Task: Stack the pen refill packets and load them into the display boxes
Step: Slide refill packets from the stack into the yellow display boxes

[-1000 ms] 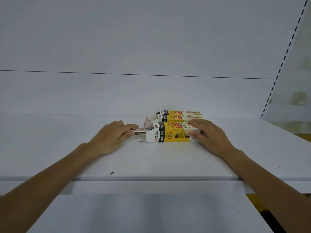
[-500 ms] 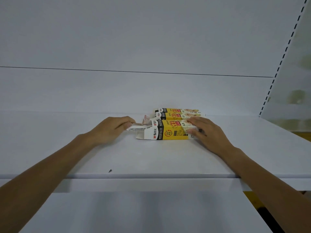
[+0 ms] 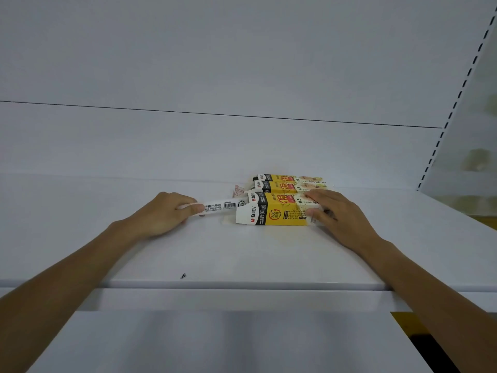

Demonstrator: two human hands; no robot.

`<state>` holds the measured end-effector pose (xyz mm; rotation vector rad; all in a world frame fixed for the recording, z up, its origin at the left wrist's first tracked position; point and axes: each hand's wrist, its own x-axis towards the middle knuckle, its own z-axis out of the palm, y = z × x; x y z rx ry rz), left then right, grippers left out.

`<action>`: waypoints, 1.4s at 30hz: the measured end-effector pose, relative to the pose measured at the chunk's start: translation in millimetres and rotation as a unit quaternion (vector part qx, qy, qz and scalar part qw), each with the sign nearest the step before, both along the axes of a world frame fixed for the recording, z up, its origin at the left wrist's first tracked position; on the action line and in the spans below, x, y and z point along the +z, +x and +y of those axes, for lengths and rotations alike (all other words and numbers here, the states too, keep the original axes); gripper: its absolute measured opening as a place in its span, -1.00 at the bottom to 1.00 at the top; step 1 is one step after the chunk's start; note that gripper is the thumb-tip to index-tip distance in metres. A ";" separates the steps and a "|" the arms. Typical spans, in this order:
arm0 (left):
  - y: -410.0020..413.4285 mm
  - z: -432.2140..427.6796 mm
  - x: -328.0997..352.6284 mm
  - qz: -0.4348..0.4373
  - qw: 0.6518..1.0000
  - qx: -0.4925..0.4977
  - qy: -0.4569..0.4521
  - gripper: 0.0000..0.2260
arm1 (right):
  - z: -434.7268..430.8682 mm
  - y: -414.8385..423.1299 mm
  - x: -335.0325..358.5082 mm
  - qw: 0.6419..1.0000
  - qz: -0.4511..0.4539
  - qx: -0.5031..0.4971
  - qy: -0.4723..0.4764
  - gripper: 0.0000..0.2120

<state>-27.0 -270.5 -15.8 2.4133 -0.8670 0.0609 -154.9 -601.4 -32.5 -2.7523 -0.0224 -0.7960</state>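
Three yellow, black and white display boxes lie side by side on a white shelf (image 3: pixel 242 259). The nearest box (image 3: pixel 277 210) lies on its side with its open end facing left. My left hand (image 3: pixel 164 215) pinches a stack of white refill packets (image 3: pixel 217 207) that sticks partly out of that open end. My right hand (image 3: pixel 336 214) rests with spread fingers on the box's right end. The other two boxes (image 3: pixel 290 183) lie just behind it. A few pinkish packet ends (image 3: pixel 238 190) show left of them.
The shelf's front edge (image 3: pixel 242 285) runs across the lower view, with a lower white shelf (image 3: pixel 215 343) beneath. A white back panel rises behind the boxes. A slotted upright (image 3: pixel 454 103) stands at the right. A small dark speck (image 3: pixel 183 276) lies near the front edge.
My left hand has drawn back to the left, and more of the white packet stack now shows outside the nearest box. My right hand stays on the box's right end.
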 end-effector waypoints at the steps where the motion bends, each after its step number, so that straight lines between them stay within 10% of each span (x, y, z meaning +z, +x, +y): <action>1: 1.1 -0.7 0.9 0.003 1.000 0.007 0.000 -0.73 | 0.0 -0.1 -0.1 1.000 -0.002 0.000 -0.002 -0.62; 42: 10.2 -3.7 -3.7 -0.096 0.991 -0.051 0.081 -0.81 | -5.1 5.1 -4.9 1.000 -0.012 0.024 0.002 -0.40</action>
